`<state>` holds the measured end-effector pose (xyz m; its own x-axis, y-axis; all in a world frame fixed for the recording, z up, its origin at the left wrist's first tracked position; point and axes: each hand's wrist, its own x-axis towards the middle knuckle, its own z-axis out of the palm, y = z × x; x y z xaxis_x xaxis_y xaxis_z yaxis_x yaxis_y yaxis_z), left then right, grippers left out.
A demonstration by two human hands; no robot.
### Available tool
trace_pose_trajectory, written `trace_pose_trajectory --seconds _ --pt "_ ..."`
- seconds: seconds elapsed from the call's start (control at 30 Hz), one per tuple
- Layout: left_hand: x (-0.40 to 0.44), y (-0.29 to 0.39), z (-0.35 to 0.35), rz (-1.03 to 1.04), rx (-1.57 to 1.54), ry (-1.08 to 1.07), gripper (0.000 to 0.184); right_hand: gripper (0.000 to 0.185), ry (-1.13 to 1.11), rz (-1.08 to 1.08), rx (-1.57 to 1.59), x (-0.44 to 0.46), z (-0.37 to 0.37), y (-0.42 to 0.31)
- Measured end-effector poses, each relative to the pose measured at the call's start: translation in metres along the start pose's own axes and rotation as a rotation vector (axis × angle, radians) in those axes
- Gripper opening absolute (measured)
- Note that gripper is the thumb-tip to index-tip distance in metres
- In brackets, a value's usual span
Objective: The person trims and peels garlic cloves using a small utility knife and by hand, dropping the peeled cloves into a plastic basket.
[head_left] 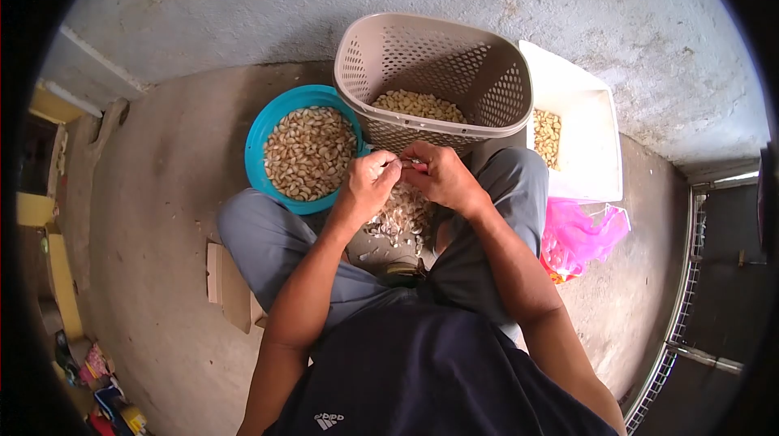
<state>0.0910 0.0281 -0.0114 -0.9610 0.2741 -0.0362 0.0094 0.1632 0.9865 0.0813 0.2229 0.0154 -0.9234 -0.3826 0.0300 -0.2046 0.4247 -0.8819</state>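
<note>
Head view, person seated low on the concrete floor, knees spread. From my remote seat I see the left hand and right hand brought together at the fingertips, in front of the basket. The right is closed on a small pink-red piece, which I cannot identify. The left's fingers curl in to the same spot; I cannot tell whether they are clamped on anything, since the contact is hidden.

Placement: the teal basin stands just beside the left knee, full of skin-on cloves that look like garlic. I judge it sits there for easy picking by the left. The basket, straight ahead, holds paler cloves at its bottom, probably for a short toss forward. Papery skins lie between the legs below the hands, where I suppose they drop. A white container with more cloves stands beyond the right knee, a pink bag near it.

Pose: both forearms angle forward and inward between the knees; right wrist bent inward, left thumb uppermost. I read the close pinch as suited to small, fine work.
</note>
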Motion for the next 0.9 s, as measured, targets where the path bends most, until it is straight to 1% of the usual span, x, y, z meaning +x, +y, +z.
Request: trace_pose_trajectory --seconds 0.07,0.27,0.37,0.47,0.57,0.67,0.77,0.9 --pt "0.000 0.001 0.002 0.092 0.082 0.027 0.017 0.022 0.010 -0.045 -0.010 0.001 0.002 0.007" --pt "0.002 -0.016 0.007 0.203 0.138 0.084 0.015 0.022 0.012 -0.032 -0.068 -0.002 -0.001 0.003" --pt "-0.005 -0.002 0.004 -0.072 -0.145 0.016 0.015 0.022 0.010 0.046 -0.014 -0.003 -0.002 -0.002" --pt "-0.003 -0.006 0.008 0.109 -0.044 0.066 0.015 0.023 0.045 0.004 -0.088 -0.003 -0.002 0.003" --pt "-0.002 0.002 0.006 0.194 0.176 0.079 0.016 0.022 0.009 -0.005 -0.077 -0.001 -0.003 0.007" --pt "-0.005 0.004 0.007 0.193 0.162 0.103 0.014 0.022 0.007 0.005 -0.061 -0.001 -0.003 0.004" --pt "-0.004 0.005 0.006 0.201 0.193 0.066 0.012 0.023 -0.026 -0.099 -0.057 -0.001 -0.001 0.012" --pt "0.000 -0.010 0.011 0.285 0.228 0.122 0.011 0.021 -0.006 -0.091 -0.065 -0.004 0.003 0.010"
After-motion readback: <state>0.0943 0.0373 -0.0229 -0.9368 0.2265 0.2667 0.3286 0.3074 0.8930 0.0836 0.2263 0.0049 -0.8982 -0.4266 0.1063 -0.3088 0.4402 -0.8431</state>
